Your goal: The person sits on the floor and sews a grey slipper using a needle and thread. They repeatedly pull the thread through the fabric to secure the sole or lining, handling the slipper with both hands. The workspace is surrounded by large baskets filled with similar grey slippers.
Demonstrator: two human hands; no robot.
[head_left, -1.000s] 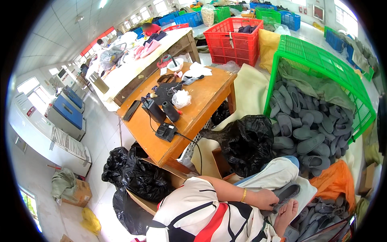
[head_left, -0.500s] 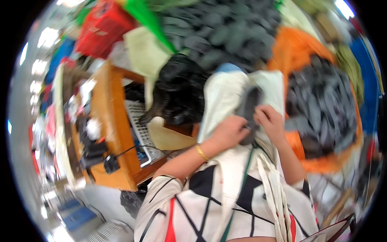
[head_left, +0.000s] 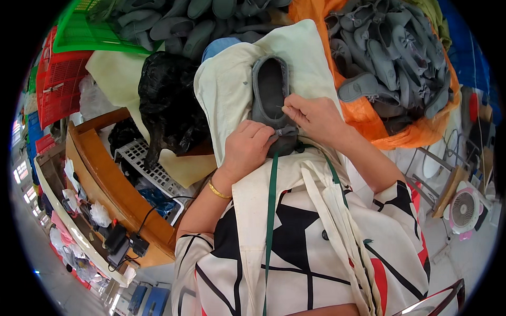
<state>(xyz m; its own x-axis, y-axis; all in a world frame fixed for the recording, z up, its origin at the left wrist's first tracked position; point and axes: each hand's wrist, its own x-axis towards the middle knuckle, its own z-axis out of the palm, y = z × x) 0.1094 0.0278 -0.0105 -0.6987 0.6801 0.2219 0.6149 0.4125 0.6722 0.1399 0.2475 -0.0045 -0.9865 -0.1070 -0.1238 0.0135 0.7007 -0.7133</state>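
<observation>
On the white cloth over my lap lies a grey slip-on shoe, its opening facing up and its toe toward me. A small grey bow sits across the shoe's front. My left hand is closed on the bow's left end, fingers bunched against the shoe. At the right edge of the shoe's opening, my right hand pinches a thin needle-like piece. Any thread on it is too fine to make out.
An orange sack full of grey shoes stands at the right. More grey shoes are heaped ahead, beside a green basket. At the left are a black plastic bag and a wooden drawer unit. A small fan stands far right.
The view has shifted and sharpened. My left hand has come to the bow at the shoe's toe end, and my right hand is now at the opening's edge. The shoe stays on the cloth.
</observation>
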